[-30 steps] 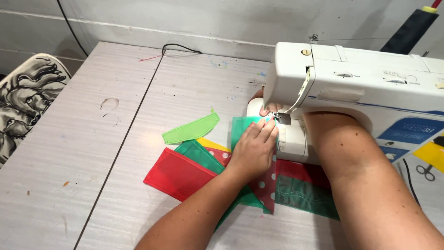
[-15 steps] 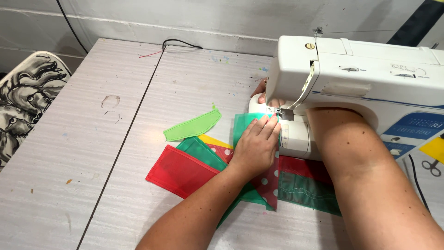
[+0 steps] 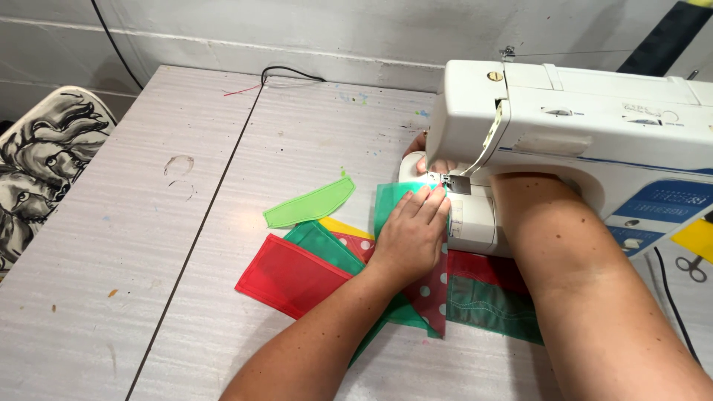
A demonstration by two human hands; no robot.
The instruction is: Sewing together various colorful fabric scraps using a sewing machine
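R hand [image 3: 422, 152] mostly behind sewing machine [image 3: 579, 126]

Right hand [image 3: 420, 152]: mostly hidden behind the sewing machine [image 3: 579, 126] head, only fingertips show, grip unreadable. Needle and presser foot [image 3: 445, 180]: too small, glare from the lamp washes them out. Left hand [image 3: 411, 236] covers the teal fabric piece [image 3: 391, 199] where it meets the foot. Machine cut off at the right edge. Scissors [image 3: 692, 267] partly hidden by the machine body. Patterned cushion [image 3: 41, 167] clipped by the left edge. Dark green piece [image 3: 494, 304] runs under the right forearm.
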